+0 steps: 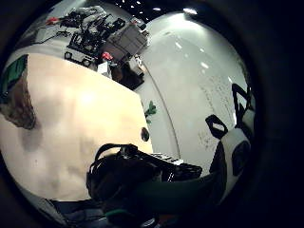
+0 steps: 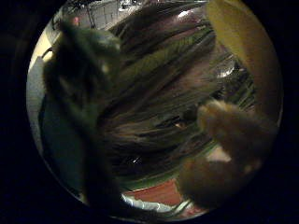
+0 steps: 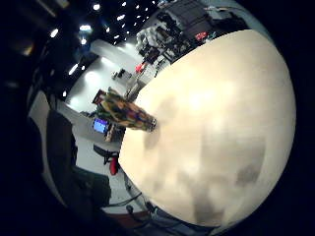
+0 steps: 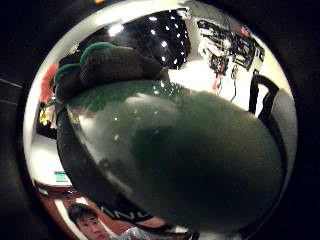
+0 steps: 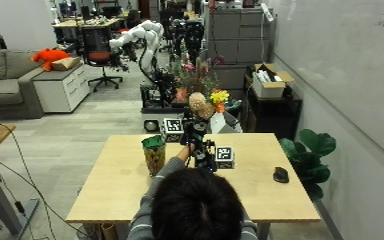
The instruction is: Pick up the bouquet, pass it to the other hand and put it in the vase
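I hold the bouquet [image 5: 197, 97] upright over the middle of the wooden table [image 5: 258, 195]; it has pink, yellow and tan flowers above green leaves. My left hand [image 5: 189, 131] grips the stems high up, and leaves and stems [image 2: 163, 93] fill its thumb side view. My right hand [image 5: 203, 150] sits just below it on the dark green stem bundle [image 4: 190, 160], with fingers [image 4: 105, 57] curled round it. From the left palm, the right hand [image 1: 118, 175] shows underneath. The patterned vase [image 5: 154, 155] with a green rim stands upright on the table left of my hands, and also shows as the vase [image 3: 127, 114].
A black mouse [image 5: 281, 174] lies on the table's right part. A potted plant [image 5: 308, 150] stands on the floor beyond the right edge. Cabinets, boxes and a robot arm stand behind the far edge.
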Tool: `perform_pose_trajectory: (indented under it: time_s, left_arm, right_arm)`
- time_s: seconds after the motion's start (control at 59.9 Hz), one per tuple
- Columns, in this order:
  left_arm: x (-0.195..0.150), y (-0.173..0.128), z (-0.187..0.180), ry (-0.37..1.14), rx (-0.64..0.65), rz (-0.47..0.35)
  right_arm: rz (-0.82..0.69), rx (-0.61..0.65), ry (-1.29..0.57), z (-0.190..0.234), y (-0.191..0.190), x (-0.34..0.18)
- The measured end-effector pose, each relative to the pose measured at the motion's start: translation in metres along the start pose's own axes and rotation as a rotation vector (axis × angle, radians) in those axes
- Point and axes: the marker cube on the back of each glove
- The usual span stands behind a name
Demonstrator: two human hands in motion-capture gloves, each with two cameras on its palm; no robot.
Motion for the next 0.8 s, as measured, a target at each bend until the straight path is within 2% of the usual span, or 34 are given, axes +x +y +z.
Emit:
perform_pose_trajectory:
  time_s: [0.017,0.05,0.134,0.234,0.317,0.351,0.401,0.484,0.534,0.601,0.634,0.718,0.801]
  left_arm:
    - [-0.001,-0.001,-0.002,-0.024,0.001,-0.045]
    - [0.005,-0.002,-0.01,-0.054,0.01,-0.072]
    - [0.013,-0.018,-0.027,-0.086,0.048,-0.044]
    - [0.033,-0.039,-0.055,-0.078,0.1,-0.036]
    - [0.052,-0.054,-0.082,-0.077,0.134,-0.031]
    - [0.061,-0.059,-0.093,-0.077,0.158,-0.028]
    - [0.073,-0.067,-0.11,-0.086,0.201,-0.023]
    - [0.072,-0.092,-0.132,-0.114,0.276,0.001]
    - [0.075,-0.101,-0.144,-0.125,0.308,0.008]
    - [0.085,-0.104,-0.16,-0.148,0.348,0.009]
    - [0.091,-0.105,-0.168,-0.157,0.371,0.013]
    - [0.095,-0.108,-0.185,-0.176,0.434,0.012]
    - [0.089,-0.112,-0.196,-0.172,0.476,-0.012]
  right_arm:
    - [-0.018,-0.014,0.005,0.0,0.0,0.0]
    - [-0.037,-0.046,0.008,-0.002,0.001,-0.001]
    - [0.04,-0.076,0.068,-0.01,0.006,0.006]
    - [0.145,0.0,0.272,-0.032,0.003,0.038]
    - [0.111,-0.026,0.142,-0.033,-0.001,0.041]
    - [0.14,-0.02,0.161,-0.038,0.002,0.039]
    - [0.1,-0.013,0.166,-0.044,0.004,0.033]
    - [0.162,0.01,0.265,-0.057,0.005,0.048]
    - [0.059,-0.013,0.161,-0.053,0.003,0.038]
    - [0.006,-0.012,0.17,-0.056,0.0,0.041]
    - [0.02,-0.009,0.166,-0.056,-0.001,0.042]
    - [0.17,0.014,0.27,-0.062,0.0,0.062]
    - [0.179,-0.008,0.223,-0.059,0.003,0.06]
